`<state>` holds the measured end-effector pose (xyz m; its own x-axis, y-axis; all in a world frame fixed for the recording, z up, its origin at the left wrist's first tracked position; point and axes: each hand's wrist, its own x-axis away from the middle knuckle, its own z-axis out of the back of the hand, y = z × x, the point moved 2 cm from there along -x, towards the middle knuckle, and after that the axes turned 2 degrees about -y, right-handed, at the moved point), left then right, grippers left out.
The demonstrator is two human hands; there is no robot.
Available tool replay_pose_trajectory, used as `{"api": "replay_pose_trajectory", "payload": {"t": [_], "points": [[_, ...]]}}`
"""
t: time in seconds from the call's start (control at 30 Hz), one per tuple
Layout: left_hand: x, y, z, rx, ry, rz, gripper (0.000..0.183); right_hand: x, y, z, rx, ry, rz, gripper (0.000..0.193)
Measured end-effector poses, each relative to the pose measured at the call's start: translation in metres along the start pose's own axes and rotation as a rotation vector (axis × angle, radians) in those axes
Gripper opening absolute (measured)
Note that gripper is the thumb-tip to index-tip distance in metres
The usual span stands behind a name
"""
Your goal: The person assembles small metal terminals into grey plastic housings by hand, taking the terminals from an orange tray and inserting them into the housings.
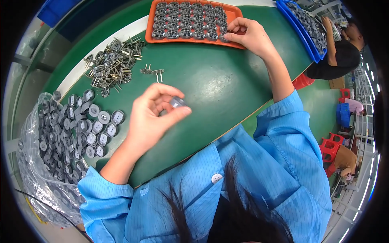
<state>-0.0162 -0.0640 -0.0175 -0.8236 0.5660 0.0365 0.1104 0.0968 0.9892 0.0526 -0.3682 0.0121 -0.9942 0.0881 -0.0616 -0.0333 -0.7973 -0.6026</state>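
Between the thumb and fingers of my left hand [150, 115] is a small round grey plastic housing [177, 102], held above the green table. My right hand [254, 39] reaches to the near right corner of an orange tray [178, 41]. Its thumb and fingers close on a round grey part [224, 37] at the end of the front row. Rows of similar round parts with dark insides fill the tray. Two loose pin assemblies, small plates with metal prongs [158, 74], lie beyond my left hand. A heap of such pin assemblies [111, 67] is farther left.
Many grey round housings [60, 133] spill from a clear plastic bag [34, 190] at the left. A blue tray of parts [311, 50] stands at the far right, beside another person [340, 52]. Red stools [330, 148] stand on the floor at the right.
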Motion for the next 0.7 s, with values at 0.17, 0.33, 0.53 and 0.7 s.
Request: {"api": "replay_pose_trajectory", "payload": {"t": [0.17, 0.33, 0.53, 0.7], "points": [[0.008, 0.002, -0.008, -0.039, -0.088, -0.009, 0.029, 0.002, -0.031, 0.002, 0.314, 0.173, 0.208, 0.03], [0.001, 0.005, 0.009, 0.339, 0.11, 0.03, 0.025, 0.029, -0.107, -0.062, -0.205, -0.008, 0.57, 0.023], [0.002, 0.008, 0.019, 0.333, 0.163, 0.07, 0.041, 0.038, -0.105, -0.083, -0.057, -0.152, 0.309, 0.013], [-0.003, 0.005, 0.022, 0.225, 0.091, 0.076, 0.048, 0.039, -0.095, -0.066, 0.058, -0.266, 0.191, 0.012]]}}
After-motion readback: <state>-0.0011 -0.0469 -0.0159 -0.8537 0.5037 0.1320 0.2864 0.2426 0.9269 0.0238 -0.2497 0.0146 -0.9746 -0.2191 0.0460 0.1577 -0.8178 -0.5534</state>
